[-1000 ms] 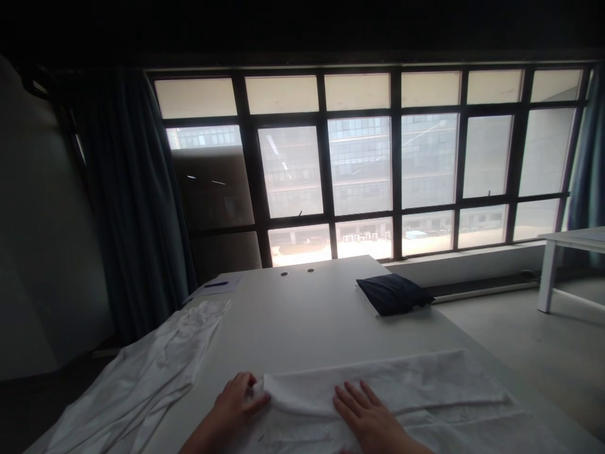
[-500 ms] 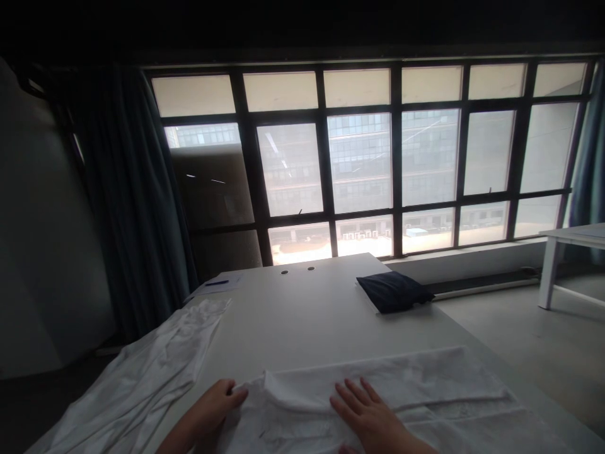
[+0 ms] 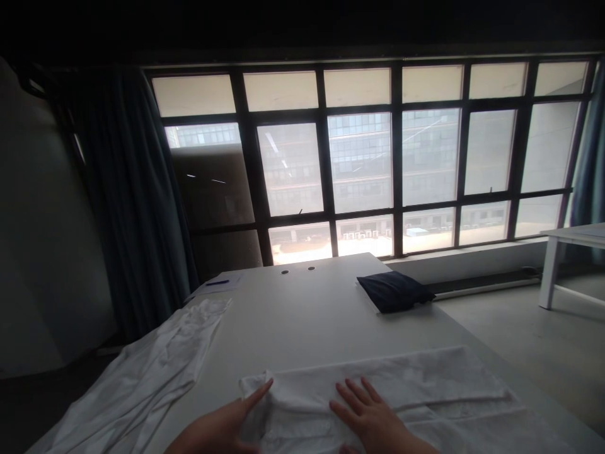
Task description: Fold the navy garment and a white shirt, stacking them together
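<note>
A folded white cloth (image 3: 392, 384) lies flat on the near part of the table, with a raised, doubled-over section at its left end. My left hand (image 3: 222, 425) rests against that left end, its fingers extended and its index finger lying across the fold. My right hand (image 3: 371, 419) presses flat on the cloth with its fingers spread. Neither hand grips anything. A second, crumpled white cloth (image 3: 142, 372) lies to the left of my left hand and hangs over the table's left edge.
The long white table (image 3: 302, 315) has several small holes near its far end. A paper with a blue pen (image 3: 217, 283) lies far left, and a dark navy cushion (image 3: 392, 291) far right. A white side table (image 3: 567, 243) stands right; curtains flank large windows.
My left hand has let go of the fold and now lies open across it. The cloth's left corner has spread further left. My right hand has hardly moved.
</note>
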A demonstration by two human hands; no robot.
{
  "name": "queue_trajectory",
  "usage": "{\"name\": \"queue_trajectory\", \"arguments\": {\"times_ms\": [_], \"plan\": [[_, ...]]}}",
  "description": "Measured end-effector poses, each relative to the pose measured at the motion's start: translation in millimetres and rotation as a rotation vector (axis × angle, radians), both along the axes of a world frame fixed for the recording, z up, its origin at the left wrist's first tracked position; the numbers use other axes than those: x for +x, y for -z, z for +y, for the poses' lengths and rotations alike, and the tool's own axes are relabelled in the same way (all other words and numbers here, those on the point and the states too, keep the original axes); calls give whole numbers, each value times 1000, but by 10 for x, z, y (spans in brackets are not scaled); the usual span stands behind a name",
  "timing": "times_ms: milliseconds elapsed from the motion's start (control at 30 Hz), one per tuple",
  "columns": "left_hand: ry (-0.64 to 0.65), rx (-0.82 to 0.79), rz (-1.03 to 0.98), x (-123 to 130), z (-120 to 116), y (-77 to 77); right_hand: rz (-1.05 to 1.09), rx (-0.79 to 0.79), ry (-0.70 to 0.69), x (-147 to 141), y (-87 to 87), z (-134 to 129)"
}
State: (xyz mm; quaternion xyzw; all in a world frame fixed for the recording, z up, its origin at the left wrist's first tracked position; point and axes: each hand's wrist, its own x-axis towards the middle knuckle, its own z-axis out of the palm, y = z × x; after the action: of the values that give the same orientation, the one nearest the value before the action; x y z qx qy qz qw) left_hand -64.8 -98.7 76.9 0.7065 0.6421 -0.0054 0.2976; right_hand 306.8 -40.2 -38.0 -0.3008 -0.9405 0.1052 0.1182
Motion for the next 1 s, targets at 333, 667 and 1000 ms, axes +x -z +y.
{"name": "queue_trajectory", "arguments": {"times_ms": [333, 667, 1000], "plan": [[-40, -6, 125, 80, 99, 330, 49, 135, 0, 16, 207, 75], [-81, 10, 117, 190, 56, 300, 16, 80, -6, 18, 108, 38], [-123, 104, 193, 289, 12, 378, 22, 168, -14, 9, 178, 90]]}}
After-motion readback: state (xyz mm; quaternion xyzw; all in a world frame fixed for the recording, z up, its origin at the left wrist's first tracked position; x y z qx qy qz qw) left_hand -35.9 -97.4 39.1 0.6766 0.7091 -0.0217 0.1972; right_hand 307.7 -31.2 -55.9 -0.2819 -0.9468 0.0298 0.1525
